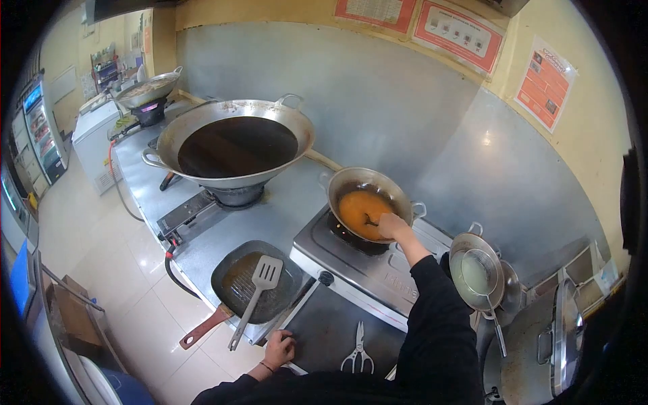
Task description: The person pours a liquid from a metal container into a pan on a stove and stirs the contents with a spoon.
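My right hand grips a thin dark utensil that dips into orange sauce. The utensil's lower end is sunk in the sauce, so its exact kind cannot be made out. The sauce is in a small two-handled wok on a silver gas stove. Down by the counter's front edge, my left hand rests with its fingers curled and nothing visible in them. Beside it are a square grill pan with a slotted turner lying across it, and white-handled kitchen scissors.
A large wok of dark liquid sits on a burner to the left. Another wok stands farther back. On the right, a strainer lies over a pan, near a big lidded pot. A hose hangs off the counter.
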Demonstrator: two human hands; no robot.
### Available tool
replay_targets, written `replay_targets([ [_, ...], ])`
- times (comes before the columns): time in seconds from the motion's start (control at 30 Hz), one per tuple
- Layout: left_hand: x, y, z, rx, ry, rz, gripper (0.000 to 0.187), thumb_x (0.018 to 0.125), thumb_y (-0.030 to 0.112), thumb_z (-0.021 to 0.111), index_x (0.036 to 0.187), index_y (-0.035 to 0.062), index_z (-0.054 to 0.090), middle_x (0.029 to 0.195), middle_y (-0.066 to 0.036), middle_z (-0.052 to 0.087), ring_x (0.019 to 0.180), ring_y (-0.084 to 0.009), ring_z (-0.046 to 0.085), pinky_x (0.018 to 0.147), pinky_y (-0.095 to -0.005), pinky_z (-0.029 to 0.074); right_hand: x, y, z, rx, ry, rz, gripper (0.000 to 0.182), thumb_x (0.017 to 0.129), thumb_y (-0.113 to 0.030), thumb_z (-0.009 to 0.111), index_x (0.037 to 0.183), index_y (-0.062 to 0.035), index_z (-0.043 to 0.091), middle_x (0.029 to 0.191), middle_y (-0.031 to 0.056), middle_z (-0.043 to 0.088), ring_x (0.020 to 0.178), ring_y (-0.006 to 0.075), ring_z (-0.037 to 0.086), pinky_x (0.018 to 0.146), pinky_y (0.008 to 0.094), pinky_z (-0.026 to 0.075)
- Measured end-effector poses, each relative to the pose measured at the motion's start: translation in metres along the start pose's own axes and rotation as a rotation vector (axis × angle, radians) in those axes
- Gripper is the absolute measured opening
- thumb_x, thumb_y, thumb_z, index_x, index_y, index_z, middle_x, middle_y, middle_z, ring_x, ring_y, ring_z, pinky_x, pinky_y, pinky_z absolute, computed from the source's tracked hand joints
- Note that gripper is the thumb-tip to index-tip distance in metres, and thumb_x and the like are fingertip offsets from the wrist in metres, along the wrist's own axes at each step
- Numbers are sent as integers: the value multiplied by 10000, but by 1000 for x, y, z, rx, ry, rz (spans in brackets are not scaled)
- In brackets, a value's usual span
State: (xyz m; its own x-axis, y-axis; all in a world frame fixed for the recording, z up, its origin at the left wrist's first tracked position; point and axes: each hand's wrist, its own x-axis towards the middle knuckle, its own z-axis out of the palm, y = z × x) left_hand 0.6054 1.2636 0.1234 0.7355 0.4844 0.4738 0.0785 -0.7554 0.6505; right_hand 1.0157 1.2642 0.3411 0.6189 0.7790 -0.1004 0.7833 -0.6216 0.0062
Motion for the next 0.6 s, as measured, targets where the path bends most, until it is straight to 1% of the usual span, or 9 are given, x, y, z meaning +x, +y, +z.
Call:
replay_targets([
  [0.07, 1, 1, -1, 5, -7, 6, 166, 546, 25, 548, 702, 80, 537, 870, -96, 505, 800, -270, 486, 658, -345, 417, -1, 10, 5, -1, 3, 24, 228, 693, -140, 482, 850, -27, 602, 842, 197, 571, 807, 318, 557, 707, 375, 438],
  [0.17, 2, 3, -4, 3, -25, 16, 165, 547, 25, 545, 703, 79, 538, 870, -96, 505, 798, -271, 487, 654, -346, 418, 11, 35, 10, 2, -99, -141, 244, 698, -146, 482, 901, -93, 608, 850, 159, 582, 798, 315, 558, 715, 369, 436],
  [0.27, 2, 0, -1, -2, -19, 12, 161, 552, 26, 545, 705, 75, 539, 865, -98, 505, 798, -271, 487, 653, -346, 419, -9, 31, -24, 109, -60, -217, 234, 678, -144, 475, 787, 33, 583, 824, 231, 559, 800, 336, 553, 691, 378, 445],
  [0.37, -2, -4, 3, 2, -5, 2, 150, 557, 29, 548, 703, 65, 540, 859, -101, 505, 792, -271, 490, 650, -346, 420, -4, 44, -23, -4, 4, -129, 225, 676, -143, 473, 781, 17, 590, 820, 211, 570, 785, 331, 561, 688, 383, 448],
  [0.4, 0, -3, 2, 0, -5, 9, 151, 555, 29, 548, 701, 64, 541, 859, -101, 505, 792, -271, 490, 650, -346, 420, -13, 36, -33, -44, -13, -70, 215, 681, -141, 478, 830, -41, 596, 835, 180, 578, 796, 315, 562, 701, 379, 445],
  [0.47, 1, -2, 1, -7, -9, 19, 151, 552, 30, 550, 699, 63, 541, 859, -102, 506, 791, -272, 491, 650, -346, 420, -33, 22, -49, -122, -50, 51, 267, 689, -137, 488, 927, -159, 608, 863, 120, 593, 818, 283, 562, 726, 372, 441],
  [0.6, 2, -1, 0, -1, -27, 2, 149, 547, 32, 552, 693, 62, 540, 861, -108, 510, 791, -274, 492, 649, -348, 420, -37, 18, -41, -165, -34, 27, 209, 674, -117, 489, 840, -91, 614, 820, 140, 594, 792, 291, 571, 691, 383, 456],
])
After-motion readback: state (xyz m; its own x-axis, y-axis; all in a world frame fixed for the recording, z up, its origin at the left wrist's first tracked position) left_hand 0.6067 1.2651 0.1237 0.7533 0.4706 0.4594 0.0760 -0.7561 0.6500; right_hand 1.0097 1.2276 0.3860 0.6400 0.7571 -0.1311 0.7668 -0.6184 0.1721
